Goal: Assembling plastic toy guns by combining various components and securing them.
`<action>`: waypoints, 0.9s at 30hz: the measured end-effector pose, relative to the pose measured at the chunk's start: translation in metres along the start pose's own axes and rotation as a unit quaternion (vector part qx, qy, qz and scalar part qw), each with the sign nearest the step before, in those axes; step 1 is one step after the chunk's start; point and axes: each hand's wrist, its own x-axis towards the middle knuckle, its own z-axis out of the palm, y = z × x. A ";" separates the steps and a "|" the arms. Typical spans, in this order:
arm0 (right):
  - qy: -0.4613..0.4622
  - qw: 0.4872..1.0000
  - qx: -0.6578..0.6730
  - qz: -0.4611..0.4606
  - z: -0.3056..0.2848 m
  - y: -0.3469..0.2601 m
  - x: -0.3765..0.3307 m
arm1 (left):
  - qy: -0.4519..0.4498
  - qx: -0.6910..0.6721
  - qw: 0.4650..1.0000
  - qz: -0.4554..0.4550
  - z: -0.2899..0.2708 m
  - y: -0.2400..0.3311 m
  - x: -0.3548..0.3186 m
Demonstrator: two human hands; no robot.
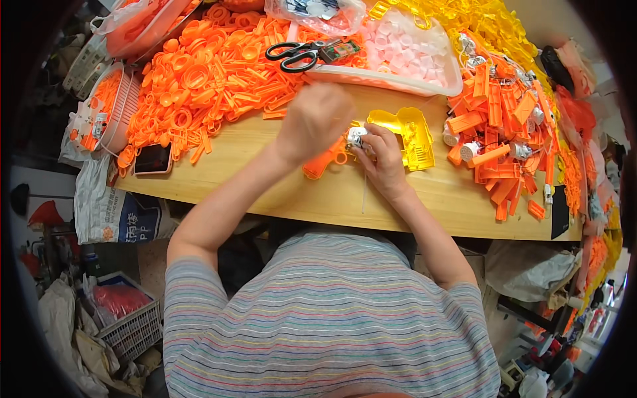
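Note:
My left hand (pixel 315 123) is raised over the middle of the table, its fingers curled but smeared by motion; whether it holds anything is hidden. My right hand (pixel 383 156) pinches a small white cylindrical part (pixel 357 137) with dark marks on it. A thin wire seems to hang below that hand toward the table's front edge. Just beyond and right of the right hand lies a yellow plastic housing (pixel 418 140), its hollow side up. An orange plastic piece with a ring (pixel 320 166) rests on the table under my left wrist, partly covered by it.
Loose orange plastic parts (pixel 206 73) heap up at the left. Black-handled scissors (pixel 295 54) lie by a white tray of pale pink pieces (pixel 405 50). Orange parts with white cylinders (pixel 494 119) pile at the right, yellow parts (pixel 491 30) behind. A phone (pixel 153 159) sits near the left edge.

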 end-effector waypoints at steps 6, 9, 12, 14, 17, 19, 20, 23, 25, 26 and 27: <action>-0.010 1.000 -0.004 0.001 -0.004 -0.001 0.004 | -0.247 0.216 0.924 -0.195 0.028 -0.067 0.099; -0.009 1.000 0.003 -0.006 0.000 -0.002 0.005 | -0.369 0.273 0.843 -0.281 0.073 -0.115 0.100; -0.007 1.000 -0.003 -0.003 -0.002 -0.005 0.004 | -0.370 0.374 0.833 -0.175 0.085 -0.116 0.096; -0.004 1.000 -0.004 -0.006 -0.002 -0.008 0.005 | -0.367 0.340 0.847 -0.179 0.079 -0.117 0.095; 0.008 0.999 -0.029 -0.017 -0.002 -0.005 0.004 | -0.344 0.273 0.873 -0.212 0.061 -0.109 0.101; 0.011 0.999 -0.046 -0.017 -0.002 -0.002 0.004 | -0.325 0.239 0.883 -0.239 0.040 -0.098 0.107; 0.014 0.998 -0.061 -0.022 -0.001 -0.003 0.004 | -0.301 0.177 0.902 -0.255 0.027 -0.097 0.104; 0.030 0.996 -0.081 -0.022 0.003 -0.003 0.003 | -0.251 0.050 0.923 -0.288 -0.002 -0.079 0.098; 0.033 0.994 -0.105 -0.026 0.001 0.000 0.003 | 0.027 -0.122 0.958 -0.259 -0.014 -0.051 0.100; 0.045 0.993 -0.102 -0.029 0.000 0.004 0.003 | 0.097 -0.217 0.933 -0.270 -0.016 -0.043 0.097; 0.057 0.993 -0.100 -0.032 0.000 0.006 0.002 | 0.166 -0.309 0.894 -0.278 -0.017 -0.036 0.095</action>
